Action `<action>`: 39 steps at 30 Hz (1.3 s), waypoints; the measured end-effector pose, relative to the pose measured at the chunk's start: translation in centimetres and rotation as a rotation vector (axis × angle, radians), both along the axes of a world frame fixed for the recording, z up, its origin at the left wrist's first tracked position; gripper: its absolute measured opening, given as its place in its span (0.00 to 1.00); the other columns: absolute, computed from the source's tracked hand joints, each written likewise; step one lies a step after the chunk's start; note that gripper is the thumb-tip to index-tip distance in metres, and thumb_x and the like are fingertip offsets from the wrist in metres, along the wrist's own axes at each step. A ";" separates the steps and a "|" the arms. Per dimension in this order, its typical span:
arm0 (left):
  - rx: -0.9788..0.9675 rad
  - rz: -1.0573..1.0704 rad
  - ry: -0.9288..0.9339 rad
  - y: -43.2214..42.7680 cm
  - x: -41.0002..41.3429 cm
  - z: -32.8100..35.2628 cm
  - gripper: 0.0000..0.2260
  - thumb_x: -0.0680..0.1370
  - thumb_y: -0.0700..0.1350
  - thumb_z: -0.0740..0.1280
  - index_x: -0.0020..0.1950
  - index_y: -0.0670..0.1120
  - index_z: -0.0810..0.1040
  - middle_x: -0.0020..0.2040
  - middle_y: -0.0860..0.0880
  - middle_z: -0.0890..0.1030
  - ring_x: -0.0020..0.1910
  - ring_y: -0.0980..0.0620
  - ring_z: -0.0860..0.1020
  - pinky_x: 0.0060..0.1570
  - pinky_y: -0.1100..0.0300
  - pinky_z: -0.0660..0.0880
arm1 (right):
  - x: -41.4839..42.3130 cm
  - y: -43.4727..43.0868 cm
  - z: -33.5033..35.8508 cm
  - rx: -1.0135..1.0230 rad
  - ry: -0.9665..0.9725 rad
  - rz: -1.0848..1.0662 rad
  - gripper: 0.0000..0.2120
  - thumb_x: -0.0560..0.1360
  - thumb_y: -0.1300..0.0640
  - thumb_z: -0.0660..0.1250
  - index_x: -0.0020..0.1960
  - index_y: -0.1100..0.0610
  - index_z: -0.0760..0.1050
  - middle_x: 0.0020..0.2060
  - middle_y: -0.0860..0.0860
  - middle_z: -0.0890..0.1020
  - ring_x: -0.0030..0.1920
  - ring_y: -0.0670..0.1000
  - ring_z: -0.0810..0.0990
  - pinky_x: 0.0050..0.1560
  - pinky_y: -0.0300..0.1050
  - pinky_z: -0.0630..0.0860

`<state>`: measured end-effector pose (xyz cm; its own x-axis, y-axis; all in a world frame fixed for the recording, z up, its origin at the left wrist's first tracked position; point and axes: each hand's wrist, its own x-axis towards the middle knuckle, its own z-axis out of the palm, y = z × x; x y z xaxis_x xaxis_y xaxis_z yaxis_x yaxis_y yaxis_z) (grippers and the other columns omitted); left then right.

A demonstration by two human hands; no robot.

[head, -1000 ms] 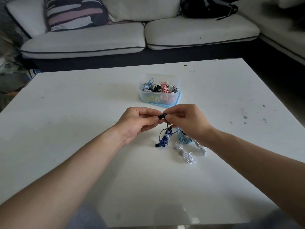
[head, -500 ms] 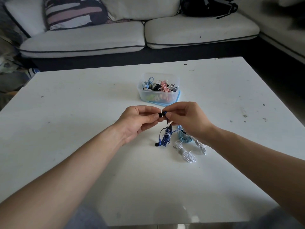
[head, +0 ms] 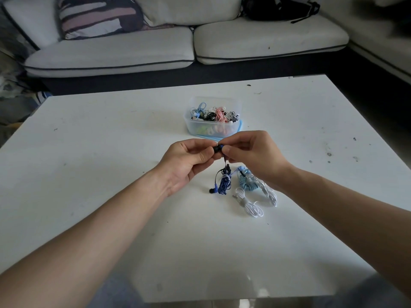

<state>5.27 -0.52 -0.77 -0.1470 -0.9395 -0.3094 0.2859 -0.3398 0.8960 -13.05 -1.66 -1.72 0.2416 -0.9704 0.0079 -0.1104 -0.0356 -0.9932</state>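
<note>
I see both hands raised together over the middle of the table (head: 106, 156), fingertip to fingertip. The left hand (head: 186, 162) pinches a black earbud (head: 217, 149) between thumb and forefinger. The right hand (head: 254, 156) pinches the same earbud from the other side, its remaining fingers curled in. A dark cord drops from the earbud to the blue earphones (head: 224, 184), a tied coil that seems to rest on the table just below and nearer than the hands, its second bud at the near left end. Just right of it lies a light-blue coil (head: 244, 182), partly under the right wrist, and a white coil (head: 252, 205) lies nearer to me; the three are close together. Beyond the hands, near but not touching, stands a clear box (head: 186, 121) full of tangled earphones, set on a blue lid (head: 241, 127). It stands well short of the far edge. The widest run of table top is left of the left hand, out to the left edge, and a broad strip lies between the coils and the near edge under my forearms. On the right the edge slants away, well apart from the right hand. Past the far edge is a dark gap, then a sofa (head: 111, 54) with a striped cushion (head: 97, 16) and a black bag (head: 278, 7).
</note>
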 end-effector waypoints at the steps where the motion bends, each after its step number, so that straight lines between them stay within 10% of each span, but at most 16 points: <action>1: 0.006 0.008 0.005 0.0 -0.1 0.0 0.07 0.75 0.31 0.66 0.46 0.41 0.81 0.39 0.46 0.86 0.39 0.53 0.85 0.42 0.66 0.80 | 0.0 0.0 0.0 0.000 0.003 -0.005 0.06 0.75 0.67 0.71 0.48 0.59 0.84 0.42 0.61 0.86 0.43 0.61 0.83 0.52 0.53 0.81; 39: 0.041 0.042 -0.018 0.4 -1.1 -0.3 0.05 0.76 0.33 0.67 0.48 0.40 0.81 0.38 0.46 0.85 0.37 0.55 0.84 0.39 0.67 0.79 | -0.2 -0.3 0.8 -0.172 0.338 -0.034 0.05 0.74 0.63 0.73 0.47 0.54 0.84 0.33 0.46 0.84 0.34 0.42 0.80 0.42 0.37 0.78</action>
